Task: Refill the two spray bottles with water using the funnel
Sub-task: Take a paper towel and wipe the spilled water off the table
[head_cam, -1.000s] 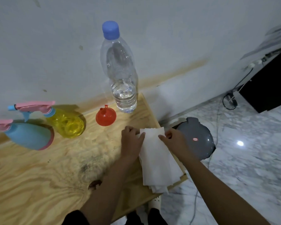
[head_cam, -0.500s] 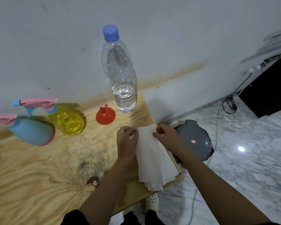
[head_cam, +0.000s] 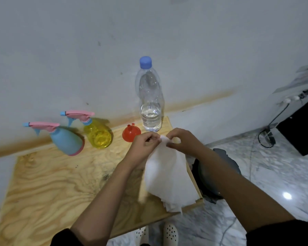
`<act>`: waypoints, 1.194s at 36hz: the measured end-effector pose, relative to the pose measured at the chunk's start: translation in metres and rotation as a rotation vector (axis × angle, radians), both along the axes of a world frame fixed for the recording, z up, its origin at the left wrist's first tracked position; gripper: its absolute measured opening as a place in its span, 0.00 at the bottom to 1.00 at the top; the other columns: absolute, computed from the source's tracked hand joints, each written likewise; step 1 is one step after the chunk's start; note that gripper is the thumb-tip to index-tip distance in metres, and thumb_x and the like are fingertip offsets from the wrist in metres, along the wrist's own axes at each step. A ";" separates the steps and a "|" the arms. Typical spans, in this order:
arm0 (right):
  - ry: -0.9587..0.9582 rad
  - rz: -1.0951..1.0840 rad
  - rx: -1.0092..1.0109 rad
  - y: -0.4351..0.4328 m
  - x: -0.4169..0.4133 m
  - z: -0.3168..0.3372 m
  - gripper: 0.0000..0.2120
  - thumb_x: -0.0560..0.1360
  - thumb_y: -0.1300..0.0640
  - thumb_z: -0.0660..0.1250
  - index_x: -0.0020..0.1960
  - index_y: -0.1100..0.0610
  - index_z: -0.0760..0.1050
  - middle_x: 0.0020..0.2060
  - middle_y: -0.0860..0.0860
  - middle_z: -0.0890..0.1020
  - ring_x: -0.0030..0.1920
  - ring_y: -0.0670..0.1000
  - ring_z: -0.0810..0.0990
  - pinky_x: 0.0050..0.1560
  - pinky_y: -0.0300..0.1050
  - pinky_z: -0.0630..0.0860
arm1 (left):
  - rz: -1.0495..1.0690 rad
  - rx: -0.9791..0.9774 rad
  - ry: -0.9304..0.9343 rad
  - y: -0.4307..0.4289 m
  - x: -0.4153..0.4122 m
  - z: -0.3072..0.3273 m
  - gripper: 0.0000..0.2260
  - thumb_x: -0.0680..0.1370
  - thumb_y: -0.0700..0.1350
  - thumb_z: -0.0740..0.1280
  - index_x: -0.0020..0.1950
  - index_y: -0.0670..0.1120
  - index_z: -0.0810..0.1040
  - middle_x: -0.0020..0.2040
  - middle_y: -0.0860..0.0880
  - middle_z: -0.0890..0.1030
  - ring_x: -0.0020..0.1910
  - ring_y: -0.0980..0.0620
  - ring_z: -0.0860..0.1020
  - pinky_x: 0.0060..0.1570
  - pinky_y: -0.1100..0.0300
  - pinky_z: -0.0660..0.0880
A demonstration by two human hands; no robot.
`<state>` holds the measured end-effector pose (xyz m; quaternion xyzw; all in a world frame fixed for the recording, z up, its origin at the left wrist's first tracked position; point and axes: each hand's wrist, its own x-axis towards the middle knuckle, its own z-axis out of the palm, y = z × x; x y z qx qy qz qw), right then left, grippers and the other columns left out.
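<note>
Our wooden table (head_cam: 52, 183) carries a stack of white tissues (head_cam: 169, 176) at its right edge. By the wall (head_cam: 78, 50) stand the capped water bottle (head_cam: 150, 103), the blue spray bottle (head_cam: 66, 142) and yellow spray bottle (head_cam: 98, 134), heads on. Our left hand (head_cam: 144, 145) and right hand (head_cam: 183, 141) pinch the top sheet's far corner; we'd peel slowly so one sheet parts. The red funnel (head_cam: 131, 135) sits inverted beside the water bottle

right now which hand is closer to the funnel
Left. The left hand sits just right of the funnel, pinching the tissue; the right hand pinches it too, farther right, beyond the left hand.
</note>
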<state>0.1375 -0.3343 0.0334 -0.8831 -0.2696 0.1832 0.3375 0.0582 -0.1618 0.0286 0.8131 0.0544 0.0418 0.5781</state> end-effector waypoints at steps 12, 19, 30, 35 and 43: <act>0.249 -0.030 0.280 0.016 0.009 0.083 0.04 0.72 0.63 0.67 0.39 0.56 0.77 0.34 0.56 0.74 0.37 0.49 0.72 0.39 0.40 0.68 | -0.032 -0.019 0.224 0.022 -0.028 0.015 0.15 0.71 0.48 0.75 0.55 0.47 0.80 0.47 0.53 0.77 0.43 0.64 0.75 0.40 0.76 0.68; 0.213 -0.070 0.357 0.029 0.002 0.115 0.07 0.73 0.59 0.70 0.46 0.61 0.76 0.35 0.57 0.78 0.36 0.49 0.76 0.37 0.38 0.70 | 0.031 -0.084 0.189 0.021 -0.046 0.008 0.20 0.69 0.45 0.76 0.60 0.50 0.77 0.54 0.53 0.79 0.56 0.58 0.76 0.48 0.74 0.70; -0.142 -0.161 0.280 0.025 -0.040 0.120 0.26 0.72 0.51 0.70 0.67 0.45 0.63 0.63 0.49 0.71 0.62 0.50 0.70 0.58 0.43 0.68 | 0.220 0.014 -0.122 0.046 -0.074 0.052 0.04 0.73 0.40 0.73 0.42 0.48 0.82 0.42 0.52 0.82 0.40 0.60 0.76 0.42 0.71 0.69; -0.414 0.030 0.133 0.038 -0.084 0.098 0.27 0.67 0.41 0.73 0.64 0.39 0.70 0.73 0.42 0.60 0.72 0.45 0.55 0.66 0.49 0.54 | 0.149 0.194 -0.148 0.066 -0.095 0.089 0.01 0.74 0.41 0.71 0.44 0.45 0.81 0.42 0.51 0.81 0.40 0.67 0.75 0.41 0.76 0.66; -0.437 -0.015 0.292 0.079 -0.117 0.089 0.03 0.70 0.52 0.72 0.44 0.49 0.83 0.69 0.47 0.69 0.71 0.50 0.64 0.67 0.61 0.61 | 0.112 0.321 -0.130 0.092 -0.142 0.122 0.03 0.75 0.41 0.70 0.43 0.49 0.80 0.41 0.52 0.80 0.42 0.59 0.75 0.42 0.65 0.69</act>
